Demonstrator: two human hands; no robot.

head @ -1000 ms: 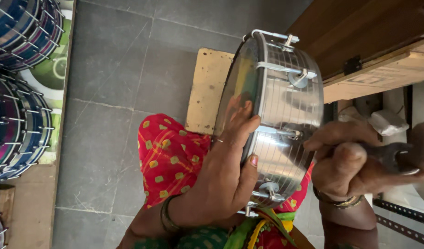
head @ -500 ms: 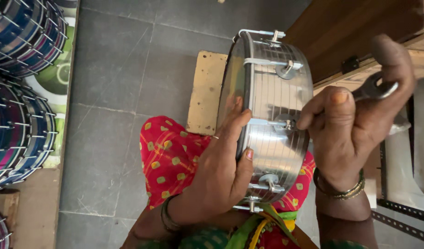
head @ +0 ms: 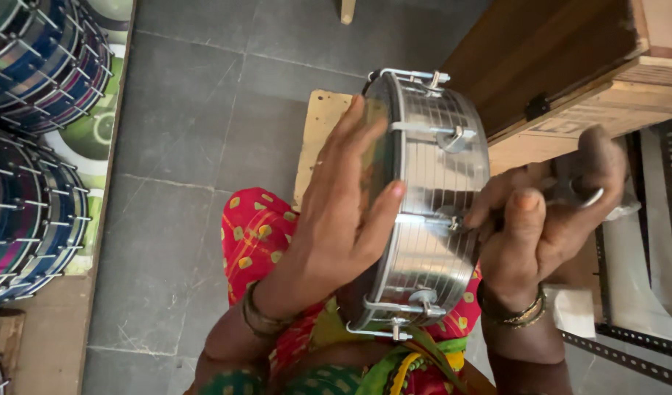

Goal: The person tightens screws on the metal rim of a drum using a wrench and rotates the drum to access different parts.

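A ribbed, shiny steel drum stands on edge over the person's lap. The left hand lies flat and open against its face; the right hand pinches a small metal key at a side lug. Stacked blue drums sit well apart on the left, a wooden box just beside on the right.

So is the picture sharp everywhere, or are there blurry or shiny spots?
Head view: the metal drum gleams with soft glare along its ribbed side; the right hand and the tool it holds look smeared; the left hand and the grey floor are fairly sharp, in even light.

Drum on lap between hands; stacked drums left; wooden crate right.
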